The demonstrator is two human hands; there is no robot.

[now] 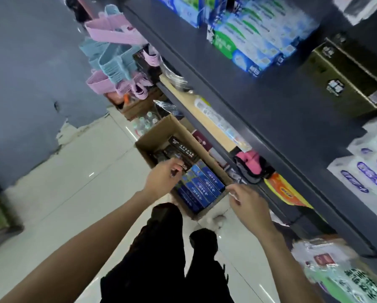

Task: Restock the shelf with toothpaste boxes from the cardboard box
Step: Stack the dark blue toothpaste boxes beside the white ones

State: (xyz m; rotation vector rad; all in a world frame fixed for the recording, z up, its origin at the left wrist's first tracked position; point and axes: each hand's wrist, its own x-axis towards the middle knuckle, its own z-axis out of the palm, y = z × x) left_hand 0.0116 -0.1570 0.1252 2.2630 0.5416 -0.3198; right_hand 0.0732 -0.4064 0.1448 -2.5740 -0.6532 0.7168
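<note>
An open cardboard box [161, 130] stands on the floor against the shelf unit. It holds a row of blue toothpaste boxes [199, 186] and, behind them, black toothpaste boxes [181, 148]. My left hand [164, 178] hovers over the seam between the black and blue boxes, fingers loosely curled, nothing visibly in it. My right hand [247, 203] hangs over the box's near right corner, fingers bent, holding nothing. The dark grey shelf [237, 90] rises on the right, with blue, green and white toothpaste boxes [252, 43] stacked on an upper level.
Pink and blue plastic baskets [111, 53] hang beyond the box. A pack of water bottles [143, 123] sits on the tiled floor [78, 171]. Lower shelves carry packets, a pink item [248, 159] and white packs [371, 162]. My dark-trousered legs [161, 248] stand below the box.
</note>
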